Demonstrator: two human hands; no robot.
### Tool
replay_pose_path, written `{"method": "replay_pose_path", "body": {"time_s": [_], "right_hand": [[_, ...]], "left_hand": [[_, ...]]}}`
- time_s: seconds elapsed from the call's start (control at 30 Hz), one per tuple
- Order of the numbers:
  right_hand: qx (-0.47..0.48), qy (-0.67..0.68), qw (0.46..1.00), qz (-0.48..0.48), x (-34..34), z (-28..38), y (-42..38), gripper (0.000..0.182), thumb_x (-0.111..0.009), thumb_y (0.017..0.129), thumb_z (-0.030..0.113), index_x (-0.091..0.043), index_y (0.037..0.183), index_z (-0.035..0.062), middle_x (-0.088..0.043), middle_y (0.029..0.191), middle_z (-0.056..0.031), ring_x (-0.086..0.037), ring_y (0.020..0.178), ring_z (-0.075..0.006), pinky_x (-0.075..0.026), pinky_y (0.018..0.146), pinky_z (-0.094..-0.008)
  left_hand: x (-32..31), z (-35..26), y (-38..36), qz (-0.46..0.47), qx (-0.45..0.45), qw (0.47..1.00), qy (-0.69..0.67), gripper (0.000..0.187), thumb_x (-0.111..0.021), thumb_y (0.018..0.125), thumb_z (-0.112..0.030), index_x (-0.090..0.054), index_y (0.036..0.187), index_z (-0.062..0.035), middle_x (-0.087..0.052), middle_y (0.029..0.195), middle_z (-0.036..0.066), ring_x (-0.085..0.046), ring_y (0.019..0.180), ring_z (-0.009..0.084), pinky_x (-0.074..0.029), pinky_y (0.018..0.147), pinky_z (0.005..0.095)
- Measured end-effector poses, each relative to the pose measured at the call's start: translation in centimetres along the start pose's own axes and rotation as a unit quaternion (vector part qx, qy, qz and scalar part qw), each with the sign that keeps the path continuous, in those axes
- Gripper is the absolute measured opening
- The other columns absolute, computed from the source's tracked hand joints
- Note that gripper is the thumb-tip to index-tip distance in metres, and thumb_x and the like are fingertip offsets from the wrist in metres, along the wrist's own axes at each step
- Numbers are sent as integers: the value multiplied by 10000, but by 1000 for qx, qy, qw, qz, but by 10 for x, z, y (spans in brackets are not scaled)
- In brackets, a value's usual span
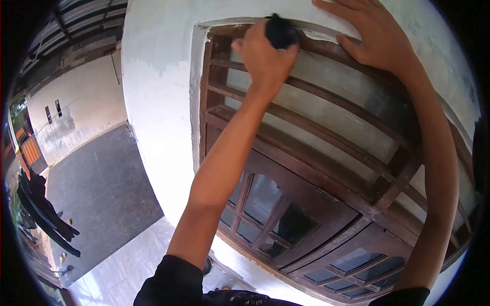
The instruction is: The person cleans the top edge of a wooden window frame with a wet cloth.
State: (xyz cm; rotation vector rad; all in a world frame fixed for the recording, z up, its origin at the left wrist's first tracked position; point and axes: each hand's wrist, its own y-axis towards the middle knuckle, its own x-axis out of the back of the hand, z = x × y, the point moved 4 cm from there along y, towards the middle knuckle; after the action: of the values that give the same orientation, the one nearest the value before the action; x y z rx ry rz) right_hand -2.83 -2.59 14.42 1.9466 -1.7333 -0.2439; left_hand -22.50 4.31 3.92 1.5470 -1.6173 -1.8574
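Note:
My left hand (265, 57) is raised to the top of a brown wooden window frame (326, 133). Its fingers are wrapped round a black, ragged-edged bundle (280, 33), which looks like a cloth, held against the upper frame edge. To the right, my right hand (375, 35) lies with fingers spread on the white wall (158, 76), its thumb near the frame's top edge. Below both hands run the frame's slatted vent bars, with dust on the wood.
Dark panelled shutters with glass panes (263, 199) sit below the vent. At left are a grey tiled floor (102, 188), a far wall (81, 102) and a metal-framed roof (76, 23). An orange gate (31, 149) stands at the far left.

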Motion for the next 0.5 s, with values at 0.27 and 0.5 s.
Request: {"method": "replay_pose_path", "body": {"time_s": [0.27,0.5], "right_hand": [[-13,9,1000,-12,9,8,-6,637,-691,798,200,-581,1415,85,-469,1568,-150,-390,1485,-322,-268,1249,-515],[5,11,1000,-20,-2,-2,-7,623,-673,832,232,-571,1428,81,-454,1581,-155,-378,1494,-327,-253,1255,-517]], "left_hand": [[-4,22,3,22,62,992,-106,330,-842,679,-217,-727,968,-107,-742,832,52,-703,795,269,-391,875,437],[6,86,27,-54,130,990,-26,248,-840,688,-190,-724,830,-23,-767,836,132,-744,792,328,-564,799,431]]}}
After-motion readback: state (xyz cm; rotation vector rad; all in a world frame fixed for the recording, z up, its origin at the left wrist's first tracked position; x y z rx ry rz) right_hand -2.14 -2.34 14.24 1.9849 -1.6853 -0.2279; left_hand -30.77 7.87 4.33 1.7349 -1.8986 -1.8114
